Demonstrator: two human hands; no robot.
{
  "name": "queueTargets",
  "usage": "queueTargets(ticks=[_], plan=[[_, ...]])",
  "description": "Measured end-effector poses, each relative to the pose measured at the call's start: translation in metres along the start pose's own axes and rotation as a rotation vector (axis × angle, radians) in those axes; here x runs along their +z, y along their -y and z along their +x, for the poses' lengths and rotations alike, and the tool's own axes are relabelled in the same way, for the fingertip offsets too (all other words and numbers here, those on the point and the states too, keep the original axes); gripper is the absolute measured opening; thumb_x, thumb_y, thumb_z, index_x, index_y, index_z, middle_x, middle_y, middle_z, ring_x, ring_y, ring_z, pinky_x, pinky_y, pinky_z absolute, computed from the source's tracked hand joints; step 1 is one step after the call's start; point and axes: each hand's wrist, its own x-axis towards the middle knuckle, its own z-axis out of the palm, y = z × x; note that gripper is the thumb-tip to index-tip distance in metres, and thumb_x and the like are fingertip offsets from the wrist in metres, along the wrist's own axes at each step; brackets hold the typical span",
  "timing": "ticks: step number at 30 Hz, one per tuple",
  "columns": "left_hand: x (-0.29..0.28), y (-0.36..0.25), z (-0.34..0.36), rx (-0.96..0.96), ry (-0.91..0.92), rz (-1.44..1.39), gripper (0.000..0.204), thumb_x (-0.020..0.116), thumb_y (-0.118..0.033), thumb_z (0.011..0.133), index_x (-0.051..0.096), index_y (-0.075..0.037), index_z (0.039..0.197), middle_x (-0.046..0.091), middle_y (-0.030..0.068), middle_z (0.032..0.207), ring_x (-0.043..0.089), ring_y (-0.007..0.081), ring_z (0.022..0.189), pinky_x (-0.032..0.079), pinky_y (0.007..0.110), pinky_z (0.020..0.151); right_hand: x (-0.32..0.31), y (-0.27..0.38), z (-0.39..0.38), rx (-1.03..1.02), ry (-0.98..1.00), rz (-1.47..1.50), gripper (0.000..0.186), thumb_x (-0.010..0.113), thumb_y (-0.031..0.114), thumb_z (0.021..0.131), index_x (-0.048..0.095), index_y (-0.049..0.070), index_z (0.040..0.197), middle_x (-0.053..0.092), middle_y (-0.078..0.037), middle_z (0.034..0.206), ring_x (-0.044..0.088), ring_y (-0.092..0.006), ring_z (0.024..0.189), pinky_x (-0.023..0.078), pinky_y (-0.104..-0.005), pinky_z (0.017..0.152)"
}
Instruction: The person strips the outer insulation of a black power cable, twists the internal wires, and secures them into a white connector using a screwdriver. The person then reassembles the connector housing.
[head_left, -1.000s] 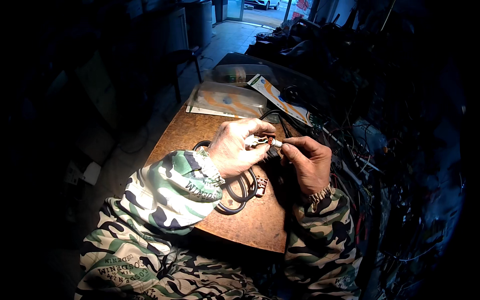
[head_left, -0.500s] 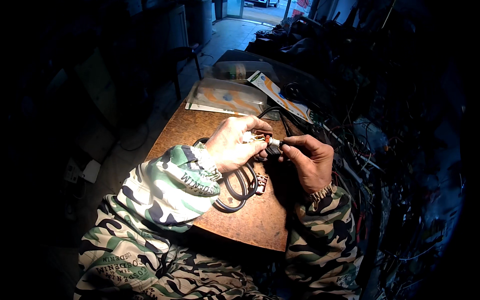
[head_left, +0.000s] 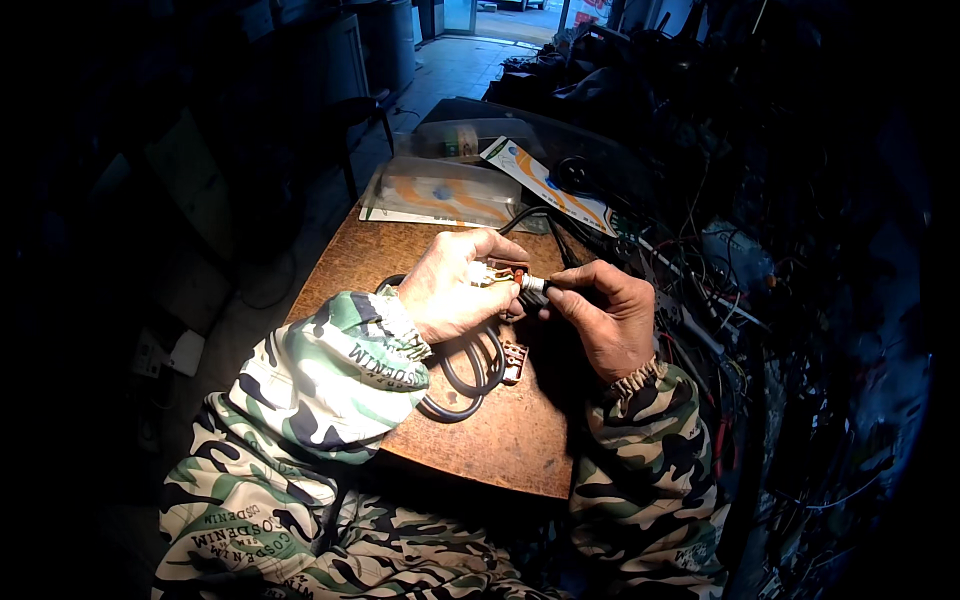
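Note:
My left hand (head_left: 445,290) is closed around a small opened connector housing (head_left: 519,272), dark reddish-brown, with pale wires showing inside. From its right end a ribbed white sleeve (head_left: 534,284) leads onto a black cable. Thumb and fingers of my right hand (head_left: 615,312) pinch that cable just beyond the sleeve. Below my left hand, a thick black cable (head_left: 483,380) lies coiled on the wooden table (head_left: 480,455). Beside the coil rests a separate reddish-brown housing piece (head_left: 514,363) with its hollow inside facing up. My fingers hide part of the connector.
Clear plastic blister packs (head_left: 450,190) and a white-and-orange card (head_left: 550,185) lie at the table's far end. A tangle of wires and tools (head_left: 700,300) crowds the right side. A dark stool (head_left: 355,120) stands beyond the table on the left.
The whole view has shifted slightly, so everything sits a little further left. Both hands keep their grip on the connector and cable, with hardly any movement between them.

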Motion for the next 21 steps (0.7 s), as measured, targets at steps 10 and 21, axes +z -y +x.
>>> queueTargets(ticks=[10,21], plan=[[-0.012,0.005,0.005,-0.098,0.053,-0.063,0.037,0.073,-0.006,0.085,0.060,0.009,0.116,0.068,0.0125,0.100,0.067,0.0149,0.091,0.056,0.027,0.082,0.007,0.008,0.001,0.089,-0.008,0.081,0.014,0.068,-0.001,0.089,0.066,-0.008,0.100,0.070,-0.012,0.087,0.068,-0.0144,0.076,0.056,-0.0249,0.068],[-0.027,0.005,0.011,-0.099,0.005,-0.467,0.040,0.072,-0.002,0.082,0.058,0.006,0.119,0.068,0.0105,0.098,0.070,0.0188,0.086,0.059,0.026,0.077,-0.035,0.018,0.010,0.191,-0.075,-0.071,0.014,0.066,0.006,0.090,0.069,-0.004,0.098,0.069,-0.007,0.077,0.063,-0.0098,0.065,0.051,-0.0235,0.059]])
